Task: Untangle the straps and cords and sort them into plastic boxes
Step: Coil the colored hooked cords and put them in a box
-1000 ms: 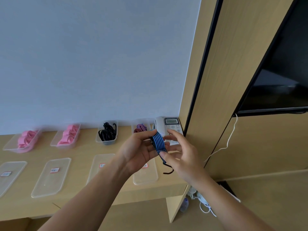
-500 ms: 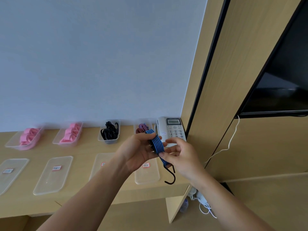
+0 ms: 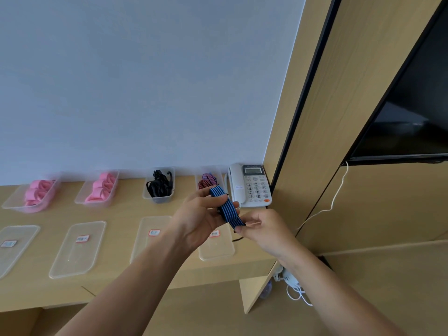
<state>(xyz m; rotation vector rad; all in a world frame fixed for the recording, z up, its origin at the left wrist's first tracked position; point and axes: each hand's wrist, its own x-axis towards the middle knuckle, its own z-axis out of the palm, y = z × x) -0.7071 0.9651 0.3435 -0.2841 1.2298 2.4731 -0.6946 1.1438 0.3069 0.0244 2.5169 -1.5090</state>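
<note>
Pink fabric straps (image 3: pixel 36 194) fill two clear plastic boxes (image 3: pixel 14 202) at the far left of the pale wooden desk (image 3: pixel 121 212), with flat clear labelled lids (image 3: pixel 77 251) lying in front of them. Next comes a clear box of black cords (image 3: pixel 158 186), then one holding red-and-purple striped cords (image 3: pixel 206 181). Above the desk's right part, the left hand (image 3: pixel 198 217) has its grip curled round a folded blue-and-black striped elastic cord (image 3: pixel 228 209), while the right hand (image 3: pixel 264 229) pinches the cord's lower end. A white push-button telephone (image 3: pixel 252 187) sits just beyond, and a black wall screen (image 3: pixel 412 122) hangs at the far right.
</note>
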